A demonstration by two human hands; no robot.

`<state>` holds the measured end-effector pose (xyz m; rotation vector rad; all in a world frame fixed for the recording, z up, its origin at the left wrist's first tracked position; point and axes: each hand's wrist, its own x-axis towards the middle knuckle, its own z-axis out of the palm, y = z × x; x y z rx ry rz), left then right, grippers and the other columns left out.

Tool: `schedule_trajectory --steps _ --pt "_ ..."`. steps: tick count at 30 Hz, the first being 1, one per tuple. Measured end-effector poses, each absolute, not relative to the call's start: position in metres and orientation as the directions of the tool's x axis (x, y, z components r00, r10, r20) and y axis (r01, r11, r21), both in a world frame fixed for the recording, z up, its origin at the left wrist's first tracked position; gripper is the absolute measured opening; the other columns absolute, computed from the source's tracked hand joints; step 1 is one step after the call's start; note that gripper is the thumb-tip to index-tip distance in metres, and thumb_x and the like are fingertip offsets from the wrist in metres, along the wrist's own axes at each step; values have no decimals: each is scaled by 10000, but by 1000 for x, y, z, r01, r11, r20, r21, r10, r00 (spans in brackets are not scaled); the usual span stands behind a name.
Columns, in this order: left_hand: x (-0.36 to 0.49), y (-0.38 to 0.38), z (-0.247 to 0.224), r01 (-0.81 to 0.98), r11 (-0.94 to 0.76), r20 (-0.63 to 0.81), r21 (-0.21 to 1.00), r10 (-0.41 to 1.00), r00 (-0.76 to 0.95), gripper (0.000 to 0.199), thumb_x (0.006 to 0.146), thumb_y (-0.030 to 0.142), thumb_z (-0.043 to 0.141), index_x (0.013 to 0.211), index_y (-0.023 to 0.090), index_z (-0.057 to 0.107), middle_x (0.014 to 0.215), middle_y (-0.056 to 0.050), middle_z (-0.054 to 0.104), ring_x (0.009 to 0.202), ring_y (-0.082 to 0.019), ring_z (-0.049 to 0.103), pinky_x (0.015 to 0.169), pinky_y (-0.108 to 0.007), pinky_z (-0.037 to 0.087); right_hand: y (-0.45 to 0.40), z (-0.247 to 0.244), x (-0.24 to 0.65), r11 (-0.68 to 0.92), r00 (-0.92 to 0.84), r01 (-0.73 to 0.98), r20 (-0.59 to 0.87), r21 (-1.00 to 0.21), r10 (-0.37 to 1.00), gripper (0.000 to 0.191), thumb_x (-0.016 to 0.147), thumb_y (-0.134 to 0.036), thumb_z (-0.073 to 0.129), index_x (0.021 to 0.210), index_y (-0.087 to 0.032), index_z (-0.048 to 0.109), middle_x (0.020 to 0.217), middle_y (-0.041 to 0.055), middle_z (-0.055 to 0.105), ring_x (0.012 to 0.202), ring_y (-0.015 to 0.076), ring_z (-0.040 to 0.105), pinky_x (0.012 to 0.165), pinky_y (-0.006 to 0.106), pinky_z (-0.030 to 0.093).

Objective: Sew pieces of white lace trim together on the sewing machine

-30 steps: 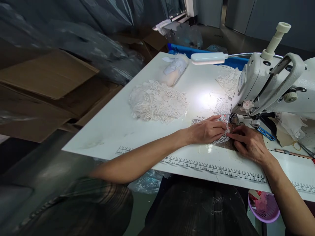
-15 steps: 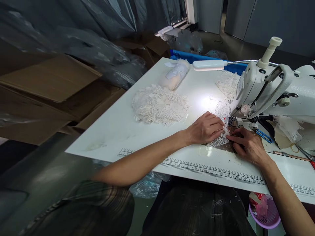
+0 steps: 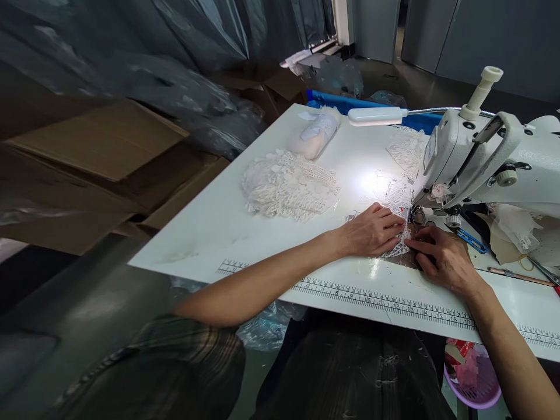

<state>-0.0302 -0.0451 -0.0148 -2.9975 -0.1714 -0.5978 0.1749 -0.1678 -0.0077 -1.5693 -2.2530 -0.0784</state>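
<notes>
White openwork lace (image 3: 399, 248) lies beneath the presser foot of a white sewing machine (image 3: 452, 154). My left hand (image 3: 374, 232) rests on this lace just left of the needle area, its fingers bent together and pressing on it. My right hand (image 3: 441, 256) is on the near side of the needle. One fingertip touches the lace's right edge, while the thumb stays apart. My left hand and the machine head cover parts of the lace.
A lace pile (image 3: 291, 185) and a wrapped pale bundle (image 3: 315, 135) lie left of the machine. A lamp (image 3: 377, 116) lights the table. Blue snips (image 3: 471, 240) and a thin pencil-like tool (image 3: 520, 276) lie right. A purple basket (image 3: 476, 385) sits below; cardboard boxes (image 3: 100, 140) stand left.
The whole view has shifted slightly. My left hand has edged a little to the right, closer to the needle. My right hand stays almost in place at the lace edge.
</notes>
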Motion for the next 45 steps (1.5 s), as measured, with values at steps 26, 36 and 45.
schedule_trajectory --steps 26,36,45 --pt "-21 -27 -16 115 -993 425 14 110 899 325 1011 220 389 1192 193 657 1292 -91 661 1065 -215 635 984 -431 390 -170 -4 159 232 -196 968 281 -100 940 397 882 -176 461 1197 -256 690 1041 107 618 835 186 595 537 262 481" --pt "-21 -26 -21 111 -992 450 64 128 884 298 1008 240 432 1198 230 662 1292 -71 665 1117 -213 633 1079 -496 367 -170 -7 160 210 -158 965 286 -160 945 385 903 -204 470 1204 -288 696 1038 89 611 822 176 613 569 264 508" --pt "-21 -25 -22 108 -993 472 43 115 874 296 1019 242 416 1180 212 663 1278 -73 673 1094 -218 640 1072 -493 368 -169 -5 161 195 -137 963 282 -188 950 376 899 -201 476 1178 -284 714 1027 79 618 838 177 640 574 264 519"
